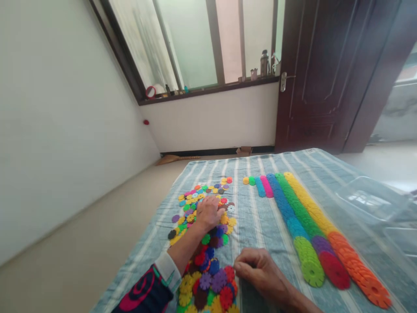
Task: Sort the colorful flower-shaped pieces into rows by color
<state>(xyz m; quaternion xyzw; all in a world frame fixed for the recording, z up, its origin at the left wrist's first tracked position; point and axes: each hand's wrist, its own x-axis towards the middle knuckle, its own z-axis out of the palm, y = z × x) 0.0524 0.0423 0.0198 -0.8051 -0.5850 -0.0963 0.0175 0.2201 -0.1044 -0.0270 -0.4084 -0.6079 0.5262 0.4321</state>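
My left hand [208,212] reaches forward and rests palm down on a loose pile of coloured snowflake discs [203,243], its fingers curled over the discs; whether it grips one is hidden. My right hand [262,271] lies near me on the striped blue cloth [257,217], fingers curled into a loose fist beside the pile's near end. To the right lie long rows of stacked discs [306,226] sorted by colour: blue, green, yellow, purple, red and orange. Short pink and blue rows [263,186] lie at the far end.
A clear plastic box [374,202] and its lid [402,241] stand on the cloth at the right. Beyond are the bare floor, a white wall at left, a window sill with small items, and a dark wooden door [325,74].
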